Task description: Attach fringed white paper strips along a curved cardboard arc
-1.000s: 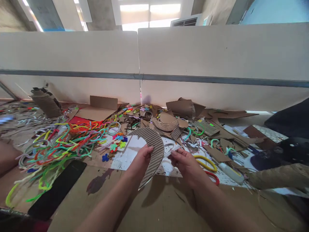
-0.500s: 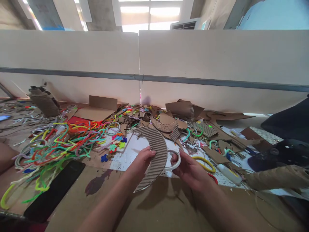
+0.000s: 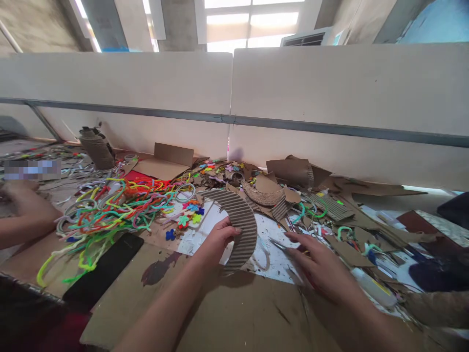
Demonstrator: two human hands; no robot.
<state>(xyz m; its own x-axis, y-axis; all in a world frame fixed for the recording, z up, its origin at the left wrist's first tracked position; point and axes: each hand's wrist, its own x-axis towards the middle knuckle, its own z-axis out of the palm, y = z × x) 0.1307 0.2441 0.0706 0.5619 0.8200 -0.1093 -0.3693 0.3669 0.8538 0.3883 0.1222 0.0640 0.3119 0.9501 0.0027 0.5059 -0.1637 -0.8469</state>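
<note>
My left hand (image 3: 224,235) pinches a crescent-shaped piece of corrugated cardboard (image 3: 246,230) at its inner edge, above the table. To its right, my right hand (image 3: 311,256) has its fingers round something slim and pointed that looks like scissors (image 3: 280,243), blurred by motion. A whitish ring (image 3: 262,253) is between the crescent and my right hand, over a white, speckled sheet (image 3: 284,266). Whether anything touches the ring cannot be made out.
Tangled coloured pipe cleaners (image 3: 110,205), felt flowers (image 3: 183,221) and a black phone-like slab (image 3: 104,271) lie left. Cardboard scraps (image 3: 269,188) are piled behind. A glue bottle (image 3: 373,287) lies right. Another person's arm (image 3: 27,215) reaches in at far left.
My right hand has let go of the white ring, moved right and taken hold of the pointed tool. The view has shifted left, showing more of the other person's arm.
</note>
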